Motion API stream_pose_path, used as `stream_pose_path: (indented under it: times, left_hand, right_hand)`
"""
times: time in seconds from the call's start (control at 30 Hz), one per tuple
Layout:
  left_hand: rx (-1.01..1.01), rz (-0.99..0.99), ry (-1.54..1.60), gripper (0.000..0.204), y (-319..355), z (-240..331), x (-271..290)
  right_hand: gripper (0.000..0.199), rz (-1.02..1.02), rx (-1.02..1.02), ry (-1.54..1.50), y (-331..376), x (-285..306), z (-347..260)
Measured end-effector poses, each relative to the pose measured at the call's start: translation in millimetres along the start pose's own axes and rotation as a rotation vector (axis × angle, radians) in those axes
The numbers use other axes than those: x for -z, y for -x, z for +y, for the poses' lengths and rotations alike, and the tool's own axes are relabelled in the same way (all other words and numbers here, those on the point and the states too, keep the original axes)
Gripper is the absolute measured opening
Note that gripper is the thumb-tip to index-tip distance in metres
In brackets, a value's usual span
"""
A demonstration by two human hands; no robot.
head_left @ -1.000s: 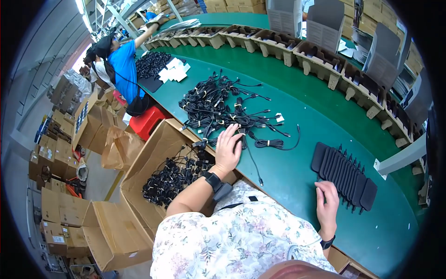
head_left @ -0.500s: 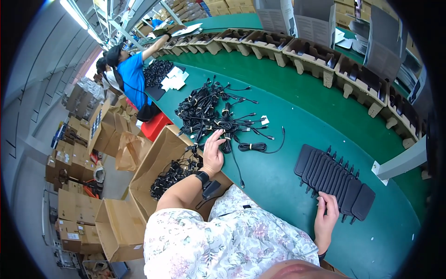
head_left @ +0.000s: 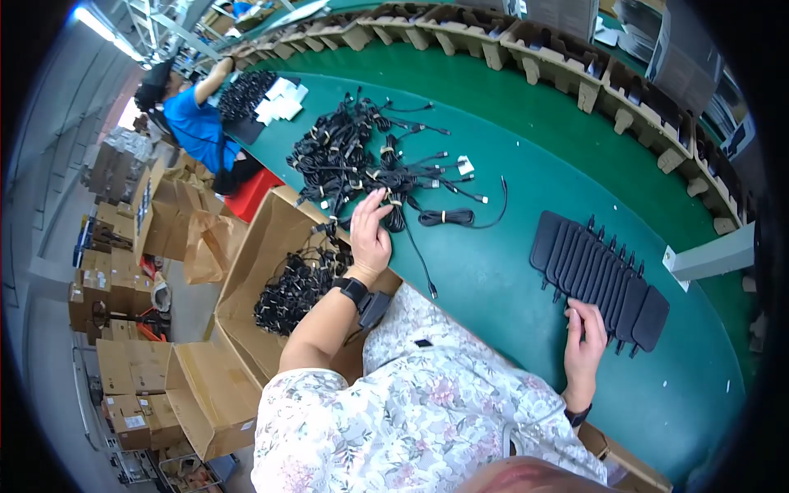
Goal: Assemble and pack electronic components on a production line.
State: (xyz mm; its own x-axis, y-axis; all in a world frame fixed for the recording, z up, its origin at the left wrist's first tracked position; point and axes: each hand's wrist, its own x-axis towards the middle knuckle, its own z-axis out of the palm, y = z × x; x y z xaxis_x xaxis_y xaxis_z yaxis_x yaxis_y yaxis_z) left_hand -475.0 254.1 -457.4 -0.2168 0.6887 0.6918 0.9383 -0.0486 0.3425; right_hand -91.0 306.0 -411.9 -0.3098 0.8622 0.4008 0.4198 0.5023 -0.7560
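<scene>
My left hand [head_left: 371, 237] rests at the near edge of the green table, its fingers stretched out and touching or just over the near side of a pile of bundled black cables [head_left: 333, 152]. Right of it lies one tied cable bundle [head_left: 446, 217] with a loose end curving away. My right hand [head_left: 584, 343] is beside a fanned row of flat black pads [head_left: 593, 275] with short plugs along their edges. Its fingers are slightly bent and apart, with the tips at the row's near side. No held thing shows in either hand.
An open cardboard box [head_left: 238, 308] with more black cables stands left of the table. Moulded pulp trays [head_left: 559, 70] line the far side. A grey metal post [head_left: 715, 253] is fixed at the right. A person in blue [head_left: 193, 123] works at the far left.
The view has tipped and shifted, so the table's far side sits higher in the picture. Both hands stay close to the same things, the right fingers still beside the pads.
</scene>
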Motion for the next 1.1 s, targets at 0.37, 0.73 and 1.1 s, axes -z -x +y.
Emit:
stream_pose_path:
  times: [0.37,0.73,1.1]
  left_hand:
    - [0.025,-0.007,0.049,0.031,-2,-10,0]
    - [0.064,-0.017,0.271,0.028,1,-21,6]
    - [0.075,0.118,0.483,0.023,-9,-27,22]
  right_hand:
    - [0.012,-0.103,0.151,0.241,-40,-70,-51]
    - [0.028,-0.470,0.584,0.123,-176,-220,-138]
    - [0.029,-0.601,0.616,0.392,-196,-251,-124]
